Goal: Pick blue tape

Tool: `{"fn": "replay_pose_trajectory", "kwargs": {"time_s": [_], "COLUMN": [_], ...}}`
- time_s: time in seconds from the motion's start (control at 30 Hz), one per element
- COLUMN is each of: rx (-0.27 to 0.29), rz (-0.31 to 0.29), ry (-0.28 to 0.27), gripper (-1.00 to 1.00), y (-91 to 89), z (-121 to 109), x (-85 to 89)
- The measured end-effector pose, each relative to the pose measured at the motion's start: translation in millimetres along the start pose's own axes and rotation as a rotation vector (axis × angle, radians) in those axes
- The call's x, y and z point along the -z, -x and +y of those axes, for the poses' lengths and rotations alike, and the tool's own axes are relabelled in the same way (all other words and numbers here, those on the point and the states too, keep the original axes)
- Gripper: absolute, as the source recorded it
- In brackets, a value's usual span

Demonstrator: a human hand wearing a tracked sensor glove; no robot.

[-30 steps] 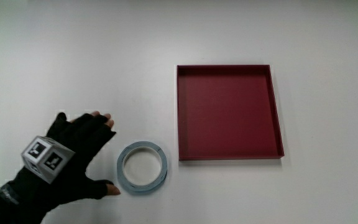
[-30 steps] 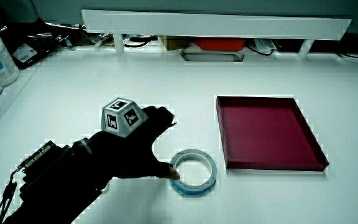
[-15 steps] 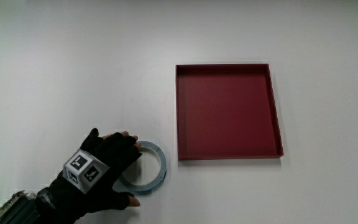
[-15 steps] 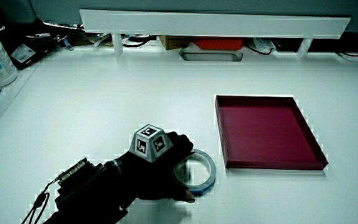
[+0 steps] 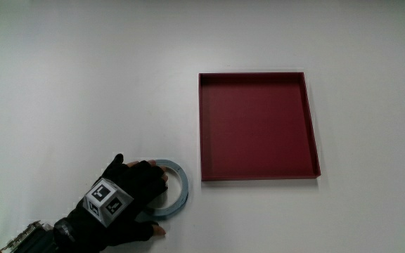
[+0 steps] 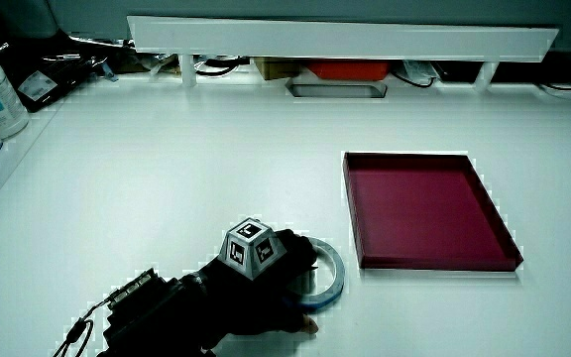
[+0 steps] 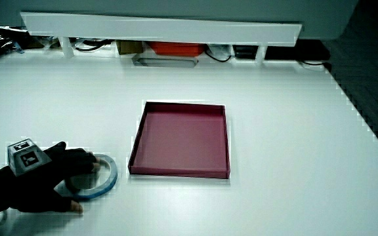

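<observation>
Now the hand (image 5: 129, 197) covers the blue tape (image 5: 178, 187) (beside the red tray (image 5: 259, 174)), fingers (image 5: 155, 179) gripping its ring

- We see the hand (image 5: 129, 200) wearing a black glove; in the main view it looks fingerless, with the tips left uncovered
- On its back we see a small cube (image 5: 108, 201) with pale grey edges, each visible face white with a black square marker pattern
- In a side view the cube (image 6: 251, 248) shows three such faces, its corners bevelled
- On the forearm (image 6: 152, 312) we see a black sleeve carrying a small dark device with metallic parts
- A thin dark cable (image 6: 79, 328) loops away from that device
</observation>
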Motion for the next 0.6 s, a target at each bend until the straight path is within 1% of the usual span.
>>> {"fn": "replay_pose_trajectory", "kwargs": {"time_s": [0.03, 0.1, 0.13, 0.17, 0.2, 0.27, 0.3, 0.4, 0.43, 0.47, 0.53, 0.57, 0.6], "rx": [0.011, 0.008, 0.028, 0.023, 0.032, 0.042, 0.054, 0.055, 0.063, 0.058, 0.066, 0.063, 0.056], "rz": [-0.028, -0.022, -0.016, -0.015, -0.024, -0.025, -0.006, -0.019, -0.028, -0.024, -0.014, -0.019, -0.018], "ry": [-0.012, -0.009, -0.018, -0.013, -0.026, -0.035, -0.043, -0.061, -0.081, -0.075, -0.084, -0.08, -0.093], "gripper": [0.43, 0.52, 0.57, 0.61, 0.65, 0.74, 0.78, 0.91, 0.96, 1.0, 1.0, 1.0, 1.0], "y": [2.6, 1.0, 0.6, -1.6, 0.1, -2.4, -3.4, -2.2, -2.2, -1.4, -3.9, -3.5, -4.2], "z": [0.4, 0.6, 0.9, 0.5, 0.8, 0.0, -0.5, -1.7, -2.4, -2.4, -3.1, -3.1, -3.5], "x": [4.7, 2.6, 2.5, -0.7, 4.2, 1.0, -0.1, 3.7, 3.5, 4.9, 0.9, 2.8, 1.9]}}
